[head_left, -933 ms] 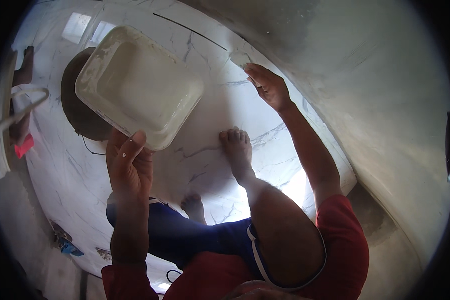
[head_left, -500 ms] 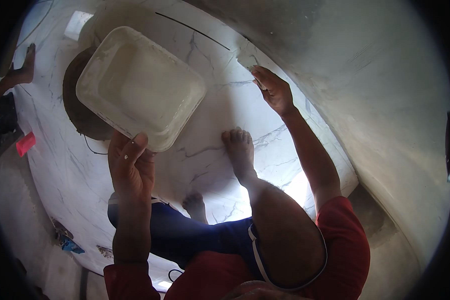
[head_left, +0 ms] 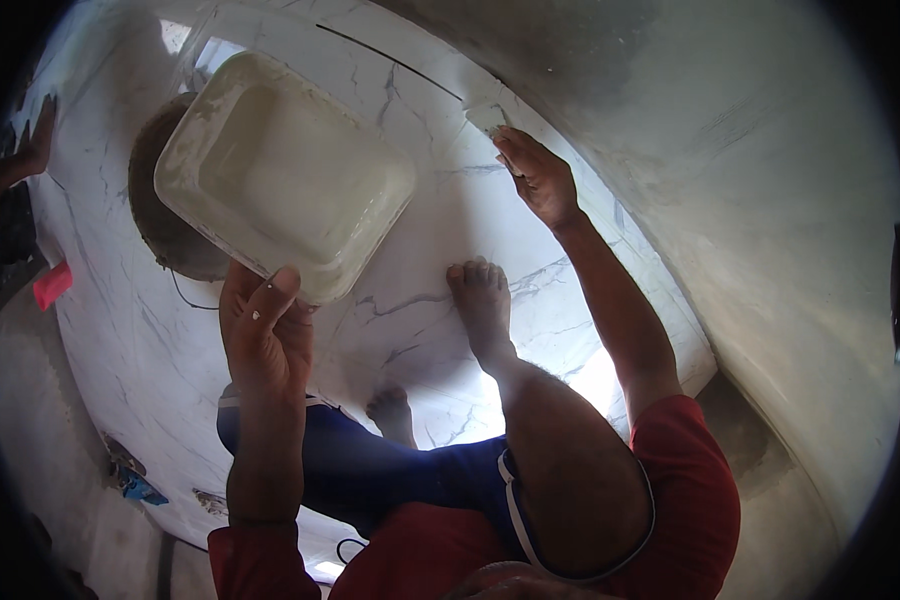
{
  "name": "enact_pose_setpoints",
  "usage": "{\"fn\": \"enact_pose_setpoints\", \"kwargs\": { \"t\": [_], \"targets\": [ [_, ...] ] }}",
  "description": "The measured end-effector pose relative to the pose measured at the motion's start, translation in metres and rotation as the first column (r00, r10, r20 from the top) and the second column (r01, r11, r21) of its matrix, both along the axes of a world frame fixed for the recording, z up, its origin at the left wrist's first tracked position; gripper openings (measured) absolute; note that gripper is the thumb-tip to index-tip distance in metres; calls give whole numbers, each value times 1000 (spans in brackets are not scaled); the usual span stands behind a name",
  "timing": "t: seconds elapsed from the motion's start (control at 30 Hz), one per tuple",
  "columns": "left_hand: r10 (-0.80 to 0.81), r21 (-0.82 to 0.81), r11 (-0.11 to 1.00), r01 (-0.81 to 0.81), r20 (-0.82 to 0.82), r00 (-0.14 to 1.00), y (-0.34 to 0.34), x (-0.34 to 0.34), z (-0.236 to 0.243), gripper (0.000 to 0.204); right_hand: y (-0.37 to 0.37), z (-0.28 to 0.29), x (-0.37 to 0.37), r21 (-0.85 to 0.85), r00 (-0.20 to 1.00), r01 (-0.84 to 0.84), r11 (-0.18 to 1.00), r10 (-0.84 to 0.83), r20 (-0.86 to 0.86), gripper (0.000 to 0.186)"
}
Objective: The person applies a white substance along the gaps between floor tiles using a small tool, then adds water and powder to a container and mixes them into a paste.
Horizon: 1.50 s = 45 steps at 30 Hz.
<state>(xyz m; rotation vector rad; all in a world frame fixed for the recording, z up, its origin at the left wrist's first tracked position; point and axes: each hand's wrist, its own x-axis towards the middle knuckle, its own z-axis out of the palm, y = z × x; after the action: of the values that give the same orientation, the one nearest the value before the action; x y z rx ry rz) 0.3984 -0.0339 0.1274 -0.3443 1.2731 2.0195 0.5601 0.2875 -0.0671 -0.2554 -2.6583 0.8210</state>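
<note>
My left hand (head_left: 270, 325) grips the near rim of a whitish rectangular plastic tub (head_left: 375, 225), thumb on top and fingers beneath. Pale residue coats the tub's inside, and it is held tilted above the floor. Behind and partly hidden by it stands a dark round bucket (head_left: 155, 215) with a thin wire handle. Out to the right, my right hand (head_left: 540, 180) is closed round a small flat scraper (head_left: 486, 117) with a pale blade. The blade is at the floor's edge beside the wall; whether it touches cannot be made out.
White marbled tiles (head_left: 400, 330) cover the floor, with a thin dark strip (head_left: 390, 62) near the wall. A grey plastered wall (head_left: 730, 200) curves along the right. My bare foot (head_left: 480, 300) is planted mid-floor. At far left are another person's foot (head_left: 38, 145) and a pinkish-red object (head_left: 53, 286).
My right hand has shifted slightly up and left with the scraper, whose blade shows more plainly. The tub has moved only a little to the right in my left hand.
</note>
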Motion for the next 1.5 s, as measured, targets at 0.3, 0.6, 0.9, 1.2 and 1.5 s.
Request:
{"fn": "enact_pose_setpoints", "kwargs": {
  "t": [0.3, 0.6, 0.9, 1.2, 1.5],
  "targets": [
    [-10, 20, 1000, 10, -8, 1000, 2, 0, -2, 61, -20, 13, -29, 10, 1000, 7, 1000, -7, 10, 38],
    [-44, -25, 999, 43, -13, 999, -1, 0, -6, 63, -20, 6, -42, -30, 1000, 6, 1000, -6, -5, 37],
    [6, -2, 1000, -6, -16, 1000, 0, 2, -7, 54, -21, 21, -17, 8, 986, 141, 990, -141, 90, 34],
    [-30, -49, 998, 28, -42, 999, -2, 2, -10, 64, -22, 25, 15, 128, 966, 252, 959, -257, 19, 36],
    [-21, 29, 999, 21, -19, 1000, 1, 6, -5, 56, -7, 1, 8, 38, 989, 146, 989, -146, 9, 35]
  ]
}}
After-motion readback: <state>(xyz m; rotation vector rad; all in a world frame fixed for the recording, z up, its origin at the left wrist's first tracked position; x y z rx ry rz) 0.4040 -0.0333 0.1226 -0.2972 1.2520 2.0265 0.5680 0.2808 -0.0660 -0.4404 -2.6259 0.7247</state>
